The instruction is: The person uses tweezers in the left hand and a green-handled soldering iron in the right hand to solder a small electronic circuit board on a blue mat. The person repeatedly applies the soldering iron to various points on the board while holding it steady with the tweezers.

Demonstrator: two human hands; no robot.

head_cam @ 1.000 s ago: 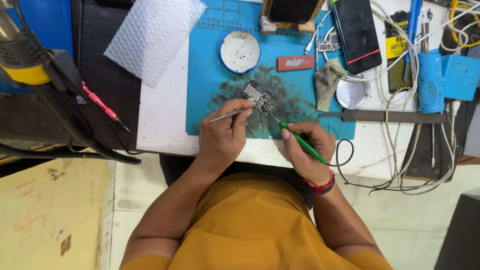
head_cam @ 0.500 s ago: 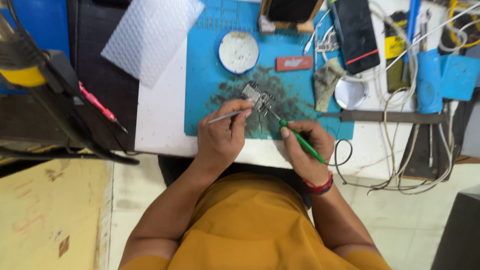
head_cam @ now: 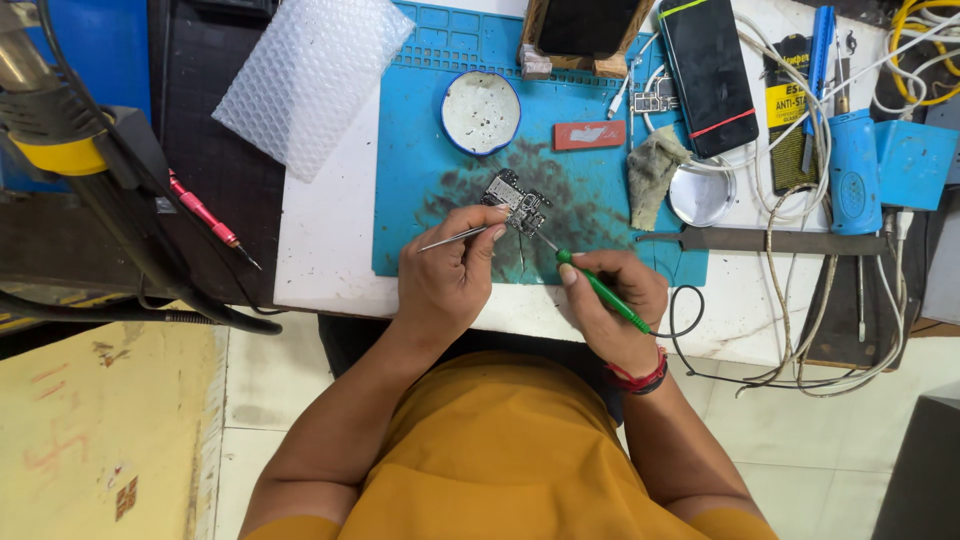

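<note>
A small circuit board (head_cam: 516,202) lies on the stained blue work mat (head_cam: 440,140). My left hand (head_cam: 448,275) grips metal tweezers (head_cam: 452,238), fingertips close to the board's left edge. My right hand (head_cam: 612,302) holds a green-handled screwdriver (head_cam: 600,288) like a pen, its thin tip resting at the board's lower right corner. Both hands rest near the table's front edge, on either side of the board.
On the mat sit a round white dish (head_cam: 481,112), a red flat piece (head_cam: 589,135), a grey rag (head_cam: 652,172). A phone (head_cam: 711,73), blue tool (head_cam: 853,170), cables (head_cam: 800,200), bubble wrap (head_cam: 310,75) and a red screwdriver (head_cam: 205,217) lie around.
Both hands stay at the board; the view has shifted slightly and the screwdriver tip sits a little closer to the board's corner.
</note>
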